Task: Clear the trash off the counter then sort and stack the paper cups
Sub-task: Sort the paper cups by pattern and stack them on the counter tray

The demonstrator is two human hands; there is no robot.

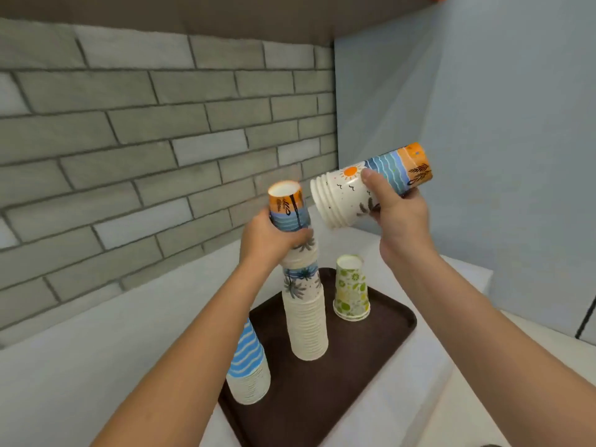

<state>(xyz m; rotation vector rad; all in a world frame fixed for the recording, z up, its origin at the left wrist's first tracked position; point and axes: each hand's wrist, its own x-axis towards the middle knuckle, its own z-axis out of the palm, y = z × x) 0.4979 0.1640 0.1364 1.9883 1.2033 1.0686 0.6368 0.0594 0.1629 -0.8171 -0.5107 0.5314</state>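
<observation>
Matching beach-print cups are lining up to merge!

The tall stack of upturned sunset-and-palm paper cups [304,317] stands on the dark brown plastic tray [380,346], its top clasped by the left hand [267,240]. Just right of that top, the right hand [396,214] grasps a short nested bundle of the same print [342,195], tilted, rims facing the stack. Best play: turn the bundle mouth-down, centre it, then slide it on gently while the tower is braced. A green lime-print paper cup [351,287] sits to the stack's right.

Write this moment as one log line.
left hand grips tall stack | right hand holds tilted cup bundle | tray: green cup, blue-striped stack
</observation>
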